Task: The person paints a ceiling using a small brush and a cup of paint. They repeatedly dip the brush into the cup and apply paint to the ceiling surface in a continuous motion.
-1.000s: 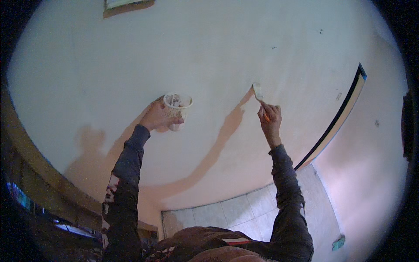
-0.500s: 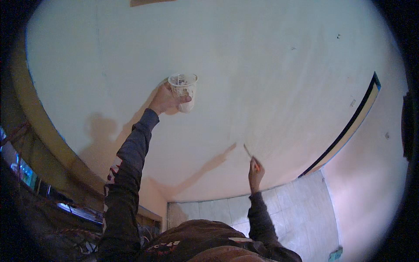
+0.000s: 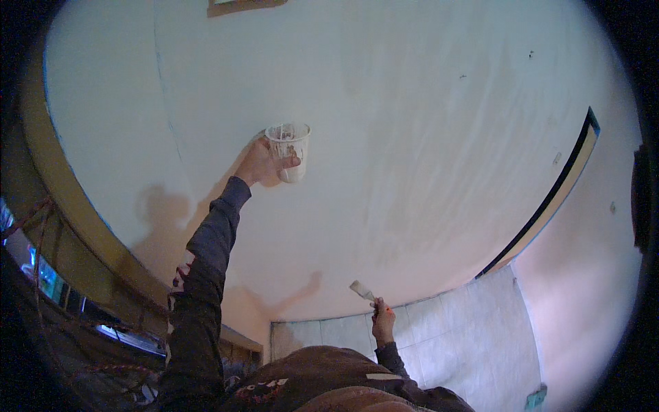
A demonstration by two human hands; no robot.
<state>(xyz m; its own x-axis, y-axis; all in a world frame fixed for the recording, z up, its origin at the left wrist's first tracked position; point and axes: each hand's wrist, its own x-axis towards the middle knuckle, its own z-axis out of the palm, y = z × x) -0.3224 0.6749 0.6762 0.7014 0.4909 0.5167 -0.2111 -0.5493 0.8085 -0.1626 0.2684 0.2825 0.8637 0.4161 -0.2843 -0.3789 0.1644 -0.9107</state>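
Observation:
My left hand (image 3: 259, 163) is raised in front of a large pale wall (image 3: 274, 75), closed around a see-through cup (image 3: 294, 165) smeared with white paint. The cup is held upright, and its inner side is streaked. Lower and to the right, my right hand (image 3: 384, 324) grips a paintbrush (image 3: 361, 290) by its handle. The brush's flat, pale head points up and to the left, near the wall's lower edge; whether it touches the wall I cannot tell.
Grey tiles (image 3: 439, 316) lie beyond the wall's lower edge, with a small teal object (image 3: 535, 397) at their lower right. A black and tan strip (image 3: 542, 213) runs along the right. Ropes (image 3: 40, 218) hang at the dark left; a brown-edged frame (image 3: 246, 7) shows at the top.
My right hand has moved down and left with the paintbrush, whose flat side now shows. The left hand and the cup have stayed almost in place.

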